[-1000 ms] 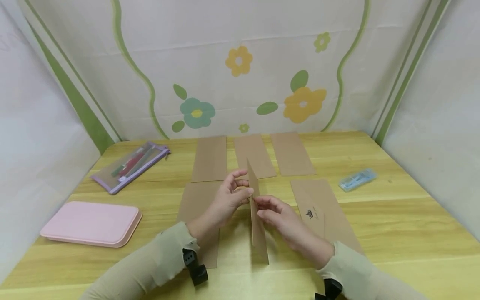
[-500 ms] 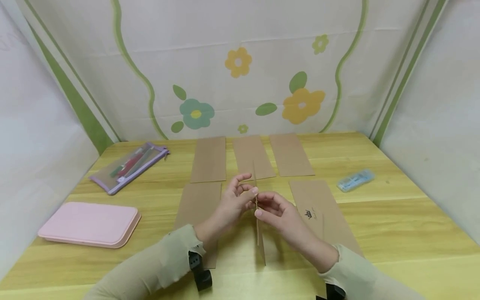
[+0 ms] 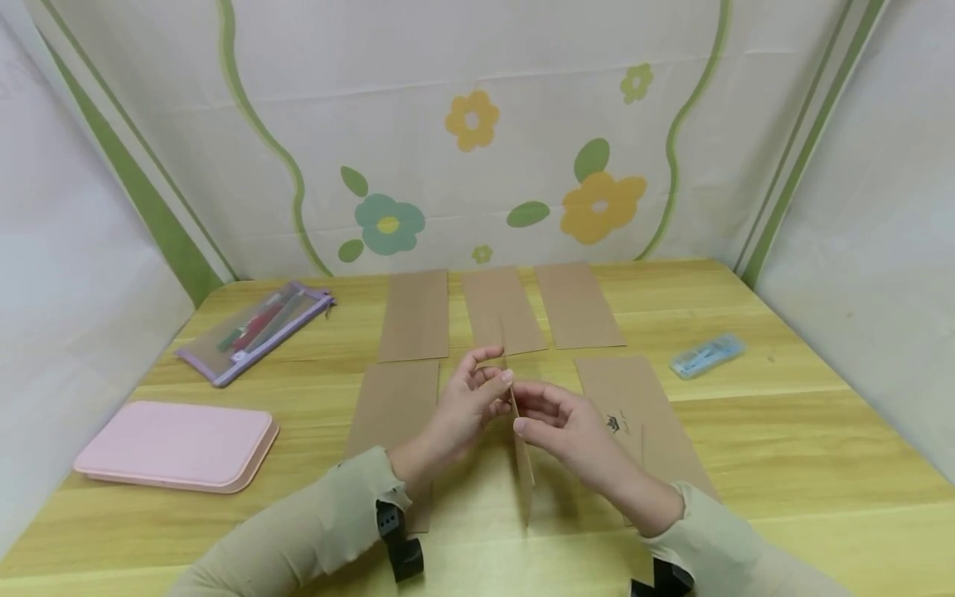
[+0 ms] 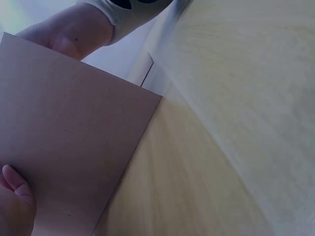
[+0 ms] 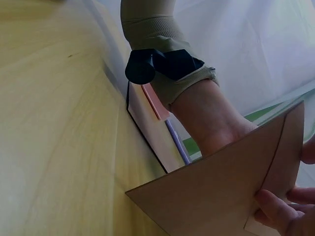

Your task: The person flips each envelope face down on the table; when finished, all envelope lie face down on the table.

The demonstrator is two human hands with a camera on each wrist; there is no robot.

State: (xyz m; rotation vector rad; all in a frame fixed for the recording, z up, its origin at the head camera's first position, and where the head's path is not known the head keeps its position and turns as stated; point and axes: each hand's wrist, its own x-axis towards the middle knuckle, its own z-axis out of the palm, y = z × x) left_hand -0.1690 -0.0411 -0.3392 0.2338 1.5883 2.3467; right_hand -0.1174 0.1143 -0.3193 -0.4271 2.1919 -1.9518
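A brown kraft paper envelope (image 3: 525, 477) stands on edge between the hands and looks almost edge-on from the head. My left hand (image 3: 458, 410) pinches it near its upper part, thumb on the near side and the other fingers bent behind. From the other side my right hand (image 3: 574, 427) pinches it a little lower. The right wrist view shows that side of the envelope (image 5: 211, 191) with a flap line, and right fingers (image 5: 275, 209) at that line. In the left wrist view the envelope's plain face (image 4: 74, 132) hides most of the right hand.
Three kraft envelopes (image 3: 414, 315) lie along the back of the wooden table. Another (image 3: 395, 406) lies left; one with a crown print (image 3: 664, 423) lies right. Further left are a pink case (image 3: 179, 439) and a purple-edged pen pouch (image 3: 257, 332). A small blue clear box (image 3: 707, 356) sits right.
Both hands have shifted slightly right with the envelope since a second ago. The envelope has turned from an angled view to nearly edge-on, and its lower part has tilted slightly since.
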